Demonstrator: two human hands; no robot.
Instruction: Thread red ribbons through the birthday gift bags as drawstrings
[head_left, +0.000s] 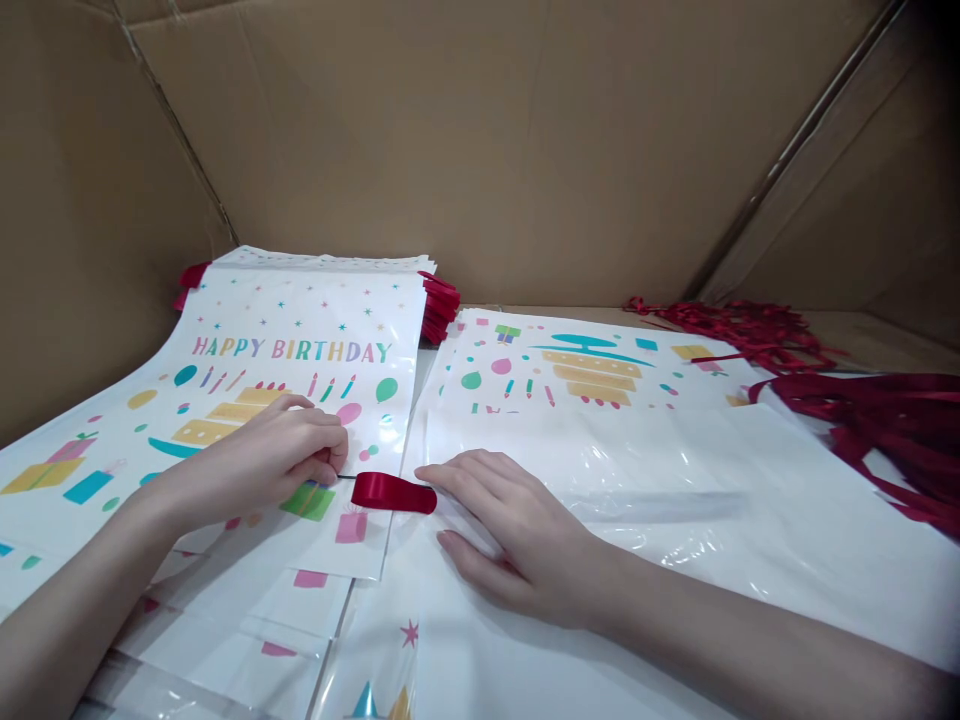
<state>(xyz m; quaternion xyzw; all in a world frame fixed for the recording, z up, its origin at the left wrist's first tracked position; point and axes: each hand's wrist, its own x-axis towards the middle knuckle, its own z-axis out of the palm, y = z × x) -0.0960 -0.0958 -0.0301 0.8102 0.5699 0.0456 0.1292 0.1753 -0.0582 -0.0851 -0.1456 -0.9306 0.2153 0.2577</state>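
A short loop of red ribbon [394, 493] lies between my hands, over the edge of a printed birthday bag [292, 345]. My left hand [300, 450] is closed in a pinch on a thin dark strip that runs to the ribbon's left end. The fingers of my right hand [502, 520] are stretched out, with the fingertips at the ribbon's right end and the thumb apart below. Under my right hand is a white plastic bag [540, 450], its folded-over part plain and its far part printed with a cake.
Cardboard walls [450, 130] rise behind and at both sides. Red ribbon ends [439, 308] stick out from the left bag stack. Loose red ribbons [885, 420] lie at the right, with a tangled heap of thinner ones [750, 328] farther back.
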